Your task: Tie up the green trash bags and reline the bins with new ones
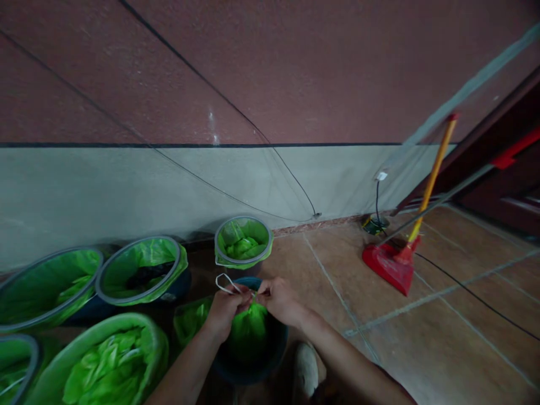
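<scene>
A green garbage bag [248, 332] stands gathered in a dark blue bin [278, 351] in front of me. Its top is bunched up between my hands. My left hand [225, 309] is closed at the bag's neck, and a white drawstring loop [223, 281] sticks up from its fingers. Close beside it, my right hand [278, 298] pinches the neck from the other side. The fingertips partly hide how the drawstring and the bag's edge lie between them.
Several bins lined with green bags stand to the left, among them a grey-rimmed bin [172, 281] and a pale green bin [156, 337]. A smaller bin [270, 259] stands by the wall. At right are a red dustpan [382, 264], a yellow-handled broom [432, 174] and a black cable [468, 298].
</scene>
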`<state>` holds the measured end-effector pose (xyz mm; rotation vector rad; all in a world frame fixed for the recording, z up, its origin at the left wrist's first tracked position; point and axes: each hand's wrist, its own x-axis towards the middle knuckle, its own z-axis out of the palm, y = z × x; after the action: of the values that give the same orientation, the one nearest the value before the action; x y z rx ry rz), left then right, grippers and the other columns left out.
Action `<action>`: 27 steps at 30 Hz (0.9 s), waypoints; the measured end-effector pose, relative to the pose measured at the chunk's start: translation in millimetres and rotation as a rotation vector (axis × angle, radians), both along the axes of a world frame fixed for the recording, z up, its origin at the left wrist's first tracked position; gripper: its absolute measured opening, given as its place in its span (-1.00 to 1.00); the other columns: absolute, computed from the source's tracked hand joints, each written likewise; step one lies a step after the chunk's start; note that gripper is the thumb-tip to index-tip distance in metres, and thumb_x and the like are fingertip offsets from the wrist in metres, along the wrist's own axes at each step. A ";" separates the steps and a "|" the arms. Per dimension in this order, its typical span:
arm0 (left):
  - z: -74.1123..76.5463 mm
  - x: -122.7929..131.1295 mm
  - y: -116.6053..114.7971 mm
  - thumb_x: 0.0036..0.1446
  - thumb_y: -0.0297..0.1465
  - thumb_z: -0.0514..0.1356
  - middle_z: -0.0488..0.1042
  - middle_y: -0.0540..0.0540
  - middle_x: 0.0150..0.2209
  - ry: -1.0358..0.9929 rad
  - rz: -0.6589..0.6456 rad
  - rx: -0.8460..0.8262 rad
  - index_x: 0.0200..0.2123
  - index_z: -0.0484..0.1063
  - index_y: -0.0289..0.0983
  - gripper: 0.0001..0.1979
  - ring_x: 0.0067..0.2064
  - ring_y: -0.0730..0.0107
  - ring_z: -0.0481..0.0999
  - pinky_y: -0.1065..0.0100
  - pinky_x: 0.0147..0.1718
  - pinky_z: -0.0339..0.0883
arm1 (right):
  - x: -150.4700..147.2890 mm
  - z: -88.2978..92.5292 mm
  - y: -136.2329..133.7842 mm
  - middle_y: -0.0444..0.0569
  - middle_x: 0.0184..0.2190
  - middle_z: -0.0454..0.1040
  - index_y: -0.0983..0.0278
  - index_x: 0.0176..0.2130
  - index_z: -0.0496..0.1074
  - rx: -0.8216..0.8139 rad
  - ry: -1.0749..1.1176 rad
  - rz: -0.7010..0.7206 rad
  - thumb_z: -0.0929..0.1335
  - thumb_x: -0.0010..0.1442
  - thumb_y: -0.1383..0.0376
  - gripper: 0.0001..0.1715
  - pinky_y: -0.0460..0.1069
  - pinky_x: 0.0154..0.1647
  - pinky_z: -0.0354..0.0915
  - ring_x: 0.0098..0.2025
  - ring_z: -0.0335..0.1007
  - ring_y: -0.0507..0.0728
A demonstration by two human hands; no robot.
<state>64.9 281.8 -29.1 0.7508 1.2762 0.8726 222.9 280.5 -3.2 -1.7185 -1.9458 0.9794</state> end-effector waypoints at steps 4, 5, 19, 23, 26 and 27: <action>-7.8 -1.5 3.4 -0.27 -0.39 0.33 0.47 0.03 -0.57 0.185 -0.058 0.208 -0.57 0.48 -0.30 -0.87 -0.47 0.45 0.43 0.40 -0.40 0.26 | 2.3 -7.9 -1.7 -0.08 -0.43 0.58 0.24 -0.39 0.59 -0.071 -0.061 0.037 0.39 0.04 0.36 -0.87 -0.09 -0.38 0.20 -0.39 0.42 0.05; -10.6 -1.7 5.1 -0.25 -0.39 0.32 0.46 0.03 -0.57 0.225 -0.089 0.261 -0.57 0.48 -0.29 -0.89 -0.47 0.44 0.42 0.40 -0.40 0.25 | 2.7 -9.8 -1.0 -0.07 -0.42 0.58 0.24 -0.39 0.59 -0.085 -0.086 0.033 0.38 0.05 0.37 -0.86 -0.09 -0.37 0.21 -0.39 0.42 0.06; -17.2 3.8 -2.5 0.07 -0.42 0.10 0.50 0.00 -0.37 0.543 -0.187 0.556 -0.31 0.43 -0.24 -0.87 -0.36 0.42 0.46 0.40 -0.32 0.29 | -5.9 -21.7 8.8 -0.14 -0.52 0.45 0.29 -0.35 0.52 -0.244 0.173 0.041 0.25 0.17 0.40 -0.75 -0.15 -0.48 0.18 -0.52 0.27 -0.04; -14.1 2.3 -2.6 0.08 -0.36 0.13 0.46 0.03 -0.48 0.623 -0.181 0.469 -0.36 0.41 -0.25 -0.89 -0.46 0.44 0.41 0.41 -0.39 0.24 | -3.5 -32.0 11.1 -0.14 -0.51 0.44 0.34 -0.33 0.53 -0.376 0.365 -0.074 0.30 0.17 0.30 -0.79 -0.18 -0.58 0.11 -0.58 0.20 -0.08; -10.8 -0.4 -0.4 0.09 -0.33 0.14 0.46 0.02 -0.51 0.641 -0.251 0.434 -0.45 0.42 -0.24 -0.86 -0.45 0.42 0.43 0.41 -0.38 0.23 | -2.1 -35.4 11.7 -0.11 -0.51 0.48 0.33 -0.32 0.55 -0.305 0.294 -0.088 0.32 0.16 0.31 -0.79 -0.17 -0.55 0.15 -0.55 0.27 -0.05; -9.6 -1.7 0.6 0.09 -0.33 0.14 0.47 0.01 -0.50 0.654 -0.277 0.426 -0.47 0.43 -0.24 -0.85 -0.43 0.41 0.44 0.41 -0.37 0.24 | -2.2 -34.3 11.6 -0.09 -0.49 0.52 0.32 -0.32 0.56 -0.245 0.218 -0.072 0.31 0.16 0.34 -0.78 -0.16 -0.49 0.20 -0.51 0.33 -0.03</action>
<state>63.1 282.5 -38.7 1.6068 1.5112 0.6957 220.8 292.0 -37.5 -1.7107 -1.6723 1.3628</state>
